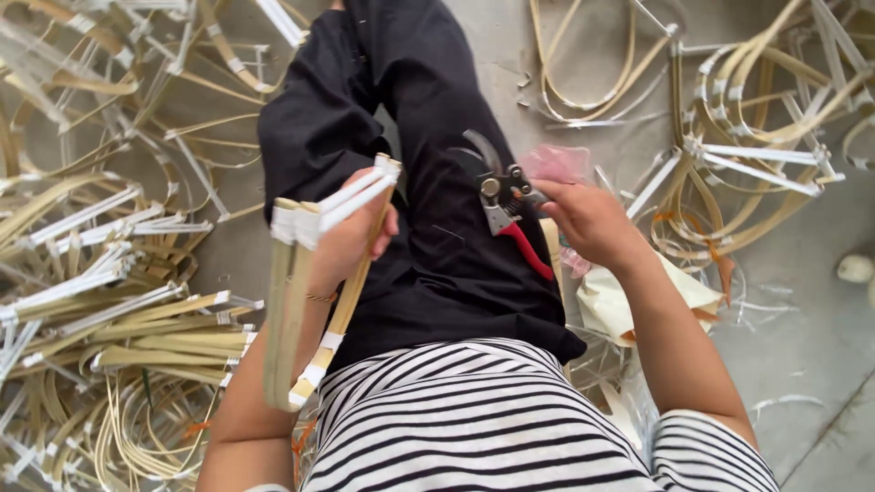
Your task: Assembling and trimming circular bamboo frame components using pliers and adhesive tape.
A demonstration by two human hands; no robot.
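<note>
Bamboo strips bound with white tape (314, 264) fill my left hand (351, 239), gripped tight over my lap (black trousers (428, 182)). My right hand (591, 221) clasps red-handled pruning shears (506, 208) beside them, blades open, more bamboo frames (100, 301) on the floor.

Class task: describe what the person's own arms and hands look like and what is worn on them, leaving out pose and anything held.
Both arms are bare from the short sleeves of a black-and-white striped top down to the hands. The left hand has a thin bracelet at its wrist. The right hand shows no glove, ring or watch.
</note>
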